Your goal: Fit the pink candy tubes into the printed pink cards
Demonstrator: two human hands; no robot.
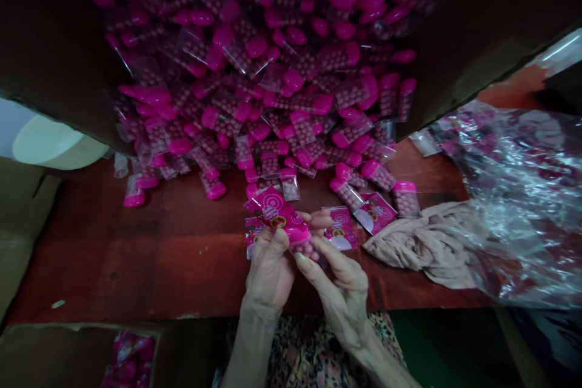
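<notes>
**Capped bottle (pixel 307 250) held between both hands at the desk's (pixel 136 254) front edge**

Your forearms cross the front edge; the widest open room is to your left. A heap of bottles (pixel 254 91) bounds the far side, and a crumpled cloth (pixel 431 245) and clear plastic bag (pixel 522 206) crowd the right. Your left hand (pixel 273 267) has its fingers closed on a pink packet (pixel 271 207); your right hand (pixel 341 279) pinches the bottle's pellet end. The bottle's pink cap (pixel 297 234) lies against the packet; whether inside it, you cannot tell.
</notes>
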